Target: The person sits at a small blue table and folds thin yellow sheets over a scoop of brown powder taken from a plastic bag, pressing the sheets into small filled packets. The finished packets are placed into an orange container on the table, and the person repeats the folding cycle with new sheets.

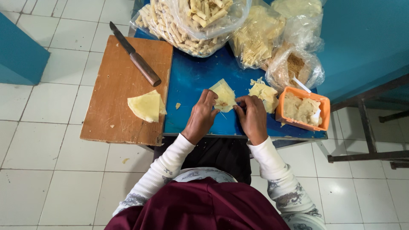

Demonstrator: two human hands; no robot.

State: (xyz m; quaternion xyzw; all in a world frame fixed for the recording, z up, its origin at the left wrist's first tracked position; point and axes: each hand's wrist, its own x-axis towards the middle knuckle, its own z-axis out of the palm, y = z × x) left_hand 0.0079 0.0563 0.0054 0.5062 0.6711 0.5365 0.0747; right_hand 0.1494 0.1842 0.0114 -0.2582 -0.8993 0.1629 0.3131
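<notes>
I log both hands on the blue table [191, 81]: left hand [201, 117] and right hand [252, 119] curl loosely, fingertips pinching one pale wrapper [223, 96] at the table's near edge. Risk, my judgement: the thin sheet tears or filling spills if the fold is pulled tight. Count: two folded wrappers [147, 106] on one board [123, 89] left of the table, one knife [135, 55], one orange tub [303, 108] right; four bags [191, 21] at the far edge.

Pale yellow wrapper [224, 94] on a blue table [191, 76], orange tub [324, 111], brown board [110, 85], white floor tiles [51, 179].
</notes>
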